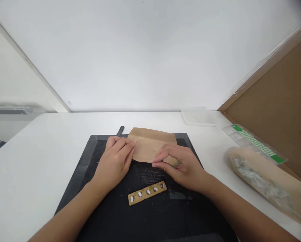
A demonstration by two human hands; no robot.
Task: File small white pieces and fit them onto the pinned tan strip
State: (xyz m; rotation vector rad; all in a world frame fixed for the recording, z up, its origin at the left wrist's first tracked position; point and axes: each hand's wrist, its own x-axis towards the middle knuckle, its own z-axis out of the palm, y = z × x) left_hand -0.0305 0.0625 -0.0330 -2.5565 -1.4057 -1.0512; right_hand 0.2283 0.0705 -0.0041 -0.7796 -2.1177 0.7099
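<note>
A sheet of brown paper (155, 136) with a crease across it lies at the far edge of the black mat (190, 215). My left hand (116, 158) is closed, its fingertips pinching the paper's left edge. At the paper's near edge, the thumb and index finger of my right hand (182, 164) come together on it; a tiny whitish bit shows at these fingertips, too small to name. Nearer to me lies a tan strip (144, 195) with several holes, most showing white inside. A dark-handled tool (120, 131) sticks out behind my left hand, its other end hidden.
On the right, a long brown-edged tray or bag (251, 164) holds whitish pieces, blurred. Beyond it lies a clear plastic case with a green label (258, 143). A translucent shallow tray (199, 117) stands at the back of the white table (22, 174), beneath a white wall.
</note>
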